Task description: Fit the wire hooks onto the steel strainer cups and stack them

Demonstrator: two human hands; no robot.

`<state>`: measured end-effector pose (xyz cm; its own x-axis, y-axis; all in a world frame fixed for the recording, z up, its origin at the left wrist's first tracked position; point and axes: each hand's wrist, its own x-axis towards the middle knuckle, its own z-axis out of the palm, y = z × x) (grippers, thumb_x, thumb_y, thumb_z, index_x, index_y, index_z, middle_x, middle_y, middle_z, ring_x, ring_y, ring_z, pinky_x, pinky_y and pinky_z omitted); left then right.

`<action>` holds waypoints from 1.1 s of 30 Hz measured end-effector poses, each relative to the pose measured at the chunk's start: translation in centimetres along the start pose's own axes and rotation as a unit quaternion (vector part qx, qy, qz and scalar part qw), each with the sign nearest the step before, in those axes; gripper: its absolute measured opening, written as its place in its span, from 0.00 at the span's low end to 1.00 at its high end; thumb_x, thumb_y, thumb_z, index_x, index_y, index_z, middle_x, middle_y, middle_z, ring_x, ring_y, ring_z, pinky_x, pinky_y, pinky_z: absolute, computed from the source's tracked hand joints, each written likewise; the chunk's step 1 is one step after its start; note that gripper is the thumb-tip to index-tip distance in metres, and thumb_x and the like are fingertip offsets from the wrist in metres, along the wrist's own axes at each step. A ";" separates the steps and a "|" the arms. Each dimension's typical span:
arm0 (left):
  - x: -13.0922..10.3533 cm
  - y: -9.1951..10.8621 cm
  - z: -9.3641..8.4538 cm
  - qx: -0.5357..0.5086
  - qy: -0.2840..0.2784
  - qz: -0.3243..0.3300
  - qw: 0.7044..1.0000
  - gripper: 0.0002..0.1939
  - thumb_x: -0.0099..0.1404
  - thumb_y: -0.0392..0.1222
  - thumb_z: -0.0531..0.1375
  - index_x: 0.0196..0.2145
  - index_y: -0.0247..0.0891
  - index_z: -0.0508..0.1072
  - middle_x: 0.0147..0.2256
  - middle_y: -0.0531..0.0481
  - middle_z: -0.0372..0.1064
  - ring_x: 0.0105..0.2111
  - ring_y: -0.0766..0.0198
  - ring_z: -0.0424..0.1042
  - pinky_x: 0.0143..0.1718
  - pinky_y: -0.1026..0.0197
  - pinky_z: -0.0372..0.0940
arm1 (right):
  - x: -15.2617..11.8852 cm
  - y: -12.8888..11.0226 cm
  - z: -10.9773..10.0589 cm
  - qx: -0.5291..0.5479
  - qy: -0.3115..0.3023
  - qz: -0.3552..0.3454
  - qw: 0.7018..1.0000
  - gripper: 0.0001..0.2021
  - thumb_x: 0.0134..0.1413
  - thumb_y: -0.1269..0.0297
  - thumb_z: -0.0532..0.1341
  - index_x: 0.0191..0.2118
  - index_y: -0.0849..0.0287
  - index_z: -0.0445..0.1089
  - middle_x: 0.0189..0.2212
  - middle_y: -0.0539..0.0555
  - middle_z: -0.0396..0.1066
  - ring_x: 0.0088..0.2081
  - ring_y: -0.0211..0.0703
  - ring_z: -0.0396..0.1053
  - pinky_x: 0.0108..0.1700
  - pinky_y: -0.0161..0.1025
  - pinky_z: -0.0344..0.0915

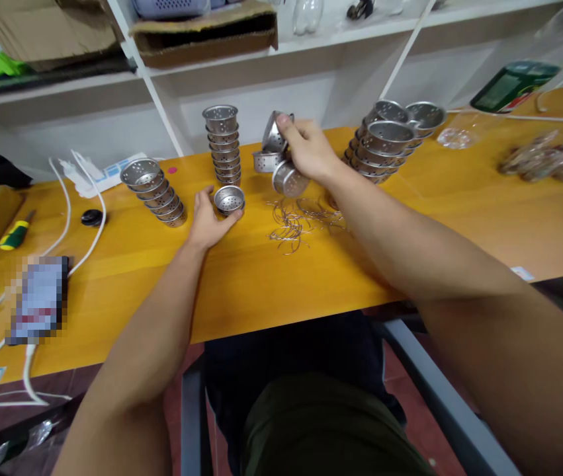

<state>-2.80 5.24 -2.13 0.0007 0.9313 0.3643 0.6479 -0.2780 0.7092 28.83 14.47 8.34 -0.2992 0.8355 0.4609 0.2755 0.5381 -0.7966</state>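
Observation:
My left hand (209,219) curls round a short stack of perforated metal cups (229,198) on the orange table, thumb at its right side, fingers at its left. My right hand (305,145) pinches a tilted metal cup (274,134) between thumb and fingers. Two more cups lie under and beside it, one upright (266,162) and one tipped (290,179). Behind my left hand stands a tall stack of cups (223,147). A leaning stack (155,192) is at the left, and several stacks (388,139) stand right of my right hand.
Thin curved wires (288,228) lie in front of my right hand. White cables (97,228), a blurred phone (38,301) and a yellow-green screwdriver (14,235) are at the left. A plastic bottle (514,86) and bagged items (554,158) sit at the right. White shelves (261,82) rise behind.

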 end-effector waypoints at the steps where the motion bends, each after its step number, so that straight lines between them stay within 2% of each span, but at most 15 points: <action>1: 0.0 0.2 0.0 -0.002 0.018 0.025 1.000 0.61 0.62 0.62 0.88 0.80 0.37 0.66 0.81 0.21 0.67 0.86 0.22 0.68 0.92 0.21 0.60 | -1.7 -0.3 -0.3 0.001 0.026 0.000 1.000 0.34 0.99 0.41 0.56 0.34 0.54 0.68 0.30 0.47 0.65 0.37 0.40 0.62 0.45 0.41 0.66; 3: -0.5 1.3 -0.1 -0.005 0.050 0.096 0.994 0.69 0.61 0.70 0.88 0.84 0.41 0.61 0.85 0.22 0.60 0.90 0.19 0.59 0.95 0.19 0.53 | -5.2 -1.0 -0.4 0.017 0.044 -0.012 0.999 0.37 0.92 0.27 0.61 0.35 0.54 0.72 0.31 0.50 0.69 0.38 0.45 0.71 0.45 0.43 0.73; 5: -1.5 3.2 0.4 -0.020 0.064 0.177 0.982 0.72 0.62 0.80 0.86 0.87 0.47 0.58 0.88 0.27 0.55 0.93 0.19 0.53 0.96 0.19 0.50 | -8.3 -1.9 0.1 0.049 0.044 -0.035 0.997 0.40 0.85 0.18 0.63 0.37 0.53 0.77 0.32 0.52 0.72 0.40 0.50 0.78 0.46 0.47 0.80; 6: -2.3 4.2 0.9 -0.041 0.058 0.210 0.975 0.71 0.64 0.84 0.83 0.88 0.50 0.57 0.89 0.30 0.54 0.93 0.20 0.53 0.96 0.19 0.52 | -9.6 -2.4 0.5 0.064 0.045 -0.045 0.996 0.41 0.84 0.16 0.62 0.39 0.53 0.79 0.33 0.53 0.74 0.42 0.53 0.80 0.47 0.49 0.83; 8: -3.8 6.0 2.4 -0.112 0.019 0.234 0.966 0.68 0.71 0.87 0.77 0.90 0.58 0.52 0.89 0.33 0.54 0.89 0.25 0.65 0.90 0.22 0.67 | -11.3 -3.5 1.9 0.087 0.049 -0.058 0.993 0.43 0.83 0.13 0.59 0.43 0.52 0.83 0.36 0.55 0.78 0.45 0.57 0.83 0.50 0.53 0.86; 9: -4.4 6.6 3.3 -0.152 -0.004 0.228 0.962 0.67 0.73 0.88 0.74 0.91 0.60 0.48 0.89 0.33 0.55 0.86 0.27 0.71 0.85 0.24 0.74 | -11.9 -4.0 2.7 0.096 0.051 -0.060 0.992 0.43 0.83 0.13 0.58 0.45 0.52 0.85 0.37 0.55 0.80 0.47 0.58 0.84 0.52 0.55 0.87; 10: -4.9 7.0 4.1 -0.181 -0.023 0.217 0.959 0.67 0.74 0.89 0.73 0.91 0.60 0.46 0.88 0.33 0.57 0.85 0.29 0.72 0.84 0.26 0.76 | -12.3 -4.4 3.6 0.105 0.052 -0.059 0.991 0.44 0.83 0.12 0.57 0.47 0.52 0.86 0.39 0.56 0.82 0.48 0.59 0.84 0.54 0.56 0.88; 12: -5.3 7.3 5.3 -0.221 -0.028 0.190 0.956 0.68 0.74 0.91 0.72 0.91 0.61 0.45 0.85 0.34 0.62 0.85 0.31 0.73 0.85 0.29 0.75 | -12.7 -4.8 5.4 0.122 0.047 -0.055 0.990 0.44 0.83 0.12 0.57 0.49 0.52 0.86 0.43 0.57 0.84 0.52 0.61 0.85 0.58 0.58 0.87; 14: -5.1 7.4 5.5 -0.232 -0.009 0.152 0.961 0.66 0.74 0.90 0.73 0.90 0.60 0.50 0.84 0.36 0.66 0.86 0.33 0.72 0.88 0.32 0.71 | -12.8 -4.8 6.8 0.139 0.035 -0.049 0.988 0.43 0.82 0.12 0.58 0.48 0.52 0.84 0.44 0.57 0.85 0.54 0.61 0.84 0.61 0.57 0.86; 17: -4.6 7.7 4.5 -0.222 0.002 0.091 0.971 0.60 0.73 0.90 0.74 0.86 0.55 0.62 0.82 0.37 0.71 0.85 0.34 0.73 0.89 0.35 0.70 | -12.7 -4.5 7.7 0.152 -0.002 -0.040 0.988 0.43 0.78 0.10 0.60 0.44 0.51 0.78 0.41 0.56 0.82 0.50 0.58 0.81 0.59 0.54 0.84; 20: -4.3 8.4 3.3 -0.226 -0.012 0.060 0.972 0.57 0.70 0.92 0.73 0.80 0.53 0.71 0.77 0.38 0.77 0.81 0.35 0.79 0.85 0.36 0.74 | -12.5 -4.2 7.2 0.149 -0.023 -0.047 0.987 0.43 0.75 0.09 0.63 0.45 0.51 0.77 0.42 0.56 0.81 0.51 0.58 0.80 0.64 0.55 0.83; 23: -4.4 8.9 2.8 -0.232 -0.010 0.055 0.971 0.54 0.68 0.93 0.74 0.72 0.52 0.77 0.68 0.41 0.83 0.72 0.38 0.85 0.78 0.38 0.79 | -12.3 -3.9 6.5 0.149 -0.021 -0.064 0.986 0.42 0.74 0.10 0.66 0.49 0.51 0.79 0.46 0.57 0.83 0.54 0.59 0.79 0.67 0.56 0.82; 28: -4.7 8.9 2.8 -0.257 -0.031 0.028 0.966 0.48 0.65 0.92 0.77 0.58 0.48 0.82 0.52 0.45 0.86 0.53 0.46 0.88 0.61 0.42 0.86 | -12.1 -3.3 5.6 0.170 -0.084 -0.085 0.978 0.40 0.78 0.15 0.68 0.42 0.53 0.80 0.40 0.54 0.78 0.46 0.52 0.76 0.56 0.49 0.79; 31: -4.7 8.8 3.0 -0.280 -0.035 0.000 0.959 0.45 0.68 0.91 0.75 0.58 0.49 0.82 0.52 0.44 0.86 0.55 0.44 0.89 0.61 0.42 0.87 | -12.0 -3.2 4.8 0.152 -0.091 -0.105 0.978 0.40 0.79 0.16 0.69 0.37 0.53 0.78 0.41 0.55 0.74 0.44 0.50 0.72 0.51 0.48 0.74; 33: -4.7 8.8 3.0 -0.320 -0.038 -0.022 0.946 0.42 0.72 0.87 0.73 0.59 0.48 0.81 0.54 0.42 0.87 0.58 0.42 0.91 0.61 0.39 0.88 | -11.9 -3.3 4.1 0.144 -0.091 -0.113 0.979 0.41 0.78 0.15 0.69 0.34 0.53 0.74 0.40 0.55 0.71 0.44 0.51 0.70 0.52 0.48 0.72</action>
<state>5.20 -0.92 0.59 0.0551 0.9529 0.2981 0.0543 -0.3010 0.9521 27.77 2.31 3.88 -0.4872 0.6507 0.5823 -0.0776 0.6319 -0.7711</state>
